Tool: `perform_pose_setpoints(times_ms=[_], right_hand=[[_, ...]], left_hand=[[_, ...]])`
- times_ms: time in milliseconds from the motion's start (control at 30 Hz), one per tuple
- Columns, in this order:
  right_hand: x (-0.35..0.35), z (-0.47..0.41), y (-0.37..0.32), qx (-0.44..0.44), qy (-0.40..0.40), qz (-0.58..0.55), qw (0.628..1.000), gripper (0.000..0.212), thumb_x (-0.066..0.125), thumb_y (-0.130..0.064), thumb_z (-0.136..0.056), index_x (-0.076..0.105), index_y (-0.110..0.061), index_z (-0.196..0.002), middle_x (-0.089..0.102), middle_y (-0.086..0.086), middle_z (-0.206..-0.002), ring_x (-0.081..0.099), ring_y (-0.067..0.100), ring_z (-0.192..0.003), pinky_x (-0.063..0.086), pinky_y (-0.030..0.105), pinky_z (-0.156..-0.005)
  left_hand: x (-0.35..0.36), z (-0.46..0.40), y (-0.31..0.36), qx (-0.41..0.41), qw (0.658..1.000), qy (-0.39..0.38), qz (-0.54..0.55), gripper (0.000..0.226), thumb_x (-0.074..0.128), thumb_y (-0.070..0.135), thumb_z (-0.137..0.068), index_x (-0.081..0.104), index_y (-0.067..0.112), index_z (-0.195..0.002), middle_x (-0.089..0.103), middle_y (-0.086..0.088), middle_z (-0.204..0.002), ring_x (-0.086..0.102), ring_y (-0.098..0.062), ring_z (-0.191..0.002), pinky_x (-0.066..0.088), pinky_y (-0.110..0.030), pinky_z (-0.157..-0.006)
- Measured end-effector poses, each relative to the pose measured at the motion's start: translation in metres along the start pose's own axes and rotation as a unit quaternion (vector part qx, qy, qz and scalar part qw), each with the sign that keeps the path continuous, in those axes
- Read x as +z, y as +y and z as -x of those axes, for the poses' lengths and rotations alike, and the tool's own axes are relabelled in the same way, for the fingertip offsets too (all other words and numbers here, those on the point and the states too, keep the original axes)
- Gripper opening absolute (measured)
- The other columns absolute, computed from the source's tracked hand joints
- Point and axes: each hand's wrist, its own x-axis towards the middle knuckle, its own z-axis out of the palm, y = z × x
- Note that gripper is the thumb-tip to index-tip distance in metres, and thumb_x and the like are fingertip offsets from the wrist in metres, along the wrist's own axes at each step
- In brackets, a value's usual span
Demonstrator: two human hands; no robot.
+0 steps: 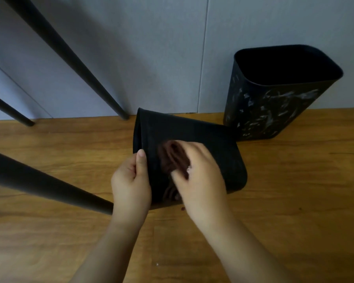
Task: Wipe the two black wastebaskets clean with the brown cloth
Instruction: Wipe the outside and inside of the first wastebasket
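On the wooden floor (274, 201), left hand (131, 180) gripping tipped wastebasket (202, 135), right hand (200, 172) clutching brown cloth (172, 158) against it

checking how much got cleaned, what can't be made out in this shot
Head view only:
- Near wastebasket: its side under the right hand and brown cloth is covered; both are motion-blurred.
- Its far faces are turned away.
- Smeared wastebasket: inside too dark; back faces the wall.
- Left hand covers its edge.
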Motion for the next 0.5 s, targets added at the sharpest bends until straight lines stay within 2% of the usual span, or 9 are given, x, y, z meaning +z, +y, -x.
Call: perform_pose_setpoints(times_ms=[133,233,333,433,500], right_hand=[[-0.025,-0.008,0.067,0.145,0.074,0.006,0.987,0.046,0.06,-0.023,-0.084,0.05,-0.033,-0.129,0.054,-0.01,-0.126,0.059,0.009,-0.108,0.056,0.036,-0.087],[-0.038,-0.007,0.089,0.23,0.116,0.021,0.966,0.042,0.062,-0.02,-0.087,0.053,-0.027,-0.127,0.056,-0.003,-0.12,0.062,0.016,-0.104,0.058,0.037,-0.083],[-0.027,0.008,0.067,0.179,0.129,0.057,0.974,0.048,0.063,-0.021,-0.084,0.052,-0.026,-0.13,0.05,-0.005,-0.128,0.055,0.014,-0.114,0.055,0.036,-0.091],[-0.016,0.023,0.044,0.059,0.058,0.016,0.996,0.053,0.062,-0.023,-0.078,0.053,-0.029,-0.13,0.048,-0.011,-0.132,0.048,0.011,-0.124,0.048,0.033,-0.101],[-0.017,0.021,0.055,0.036,0.045,0.021,0.998,0.054,0.062,-0.022,-0.079,0.052,-0.029,-0.132,0.047,-0.01,-0.133,0.047,0.011,-0.126,0.048,0.035,-0.101]], left_hand=[[-0.004,0.001,0.001,-0.024,1.0,0.009,-0.004,0.051,0.037,0.039,-0.1,0.058,-0.003,-0.078,0.05,-0.019,-0.064,0.047,-0.028,-0.057,0.042,-0.036,-0.057],[-0.003,0.001,0.004,-0.022,1.0,-0.001,-0.003,0.051,0.036,0.038,-0.1,0.057,-0.003,-0.077,0.048,-0.018,-0.062,0.046,-0.028,-0.056,0.041,-0.035,-0.057],[0.0,-0.001,0.008,-0.019,1.0,-0.007,-0.002,0.051,0.037,0.037,-0.1,0.059,-0.004,-0.083,0.053,-0.029,-0.073,0.053,-0.04,-0.069,0.045,-0.039,-0.06],[-0.002,-0.004,0.008,-0.056,0.998,-0.005,0.002,0.047,0.037,0.037,-0.101,0.062,-0.001,-0.09,0.059,-0.029,-0.085,0.058,-0.042,-0.081,0.052,-0.049,-0.072],[-0.005,-0.004,0.007,-0.074,0.997,-0.004,0.004,0.045,0.037,0.036,-0.101,0.062,0.0,-0.091,0.06,-0.03,-0.089,0.058,-0.042,-0.084,0.052,-0.048,-0.074]])
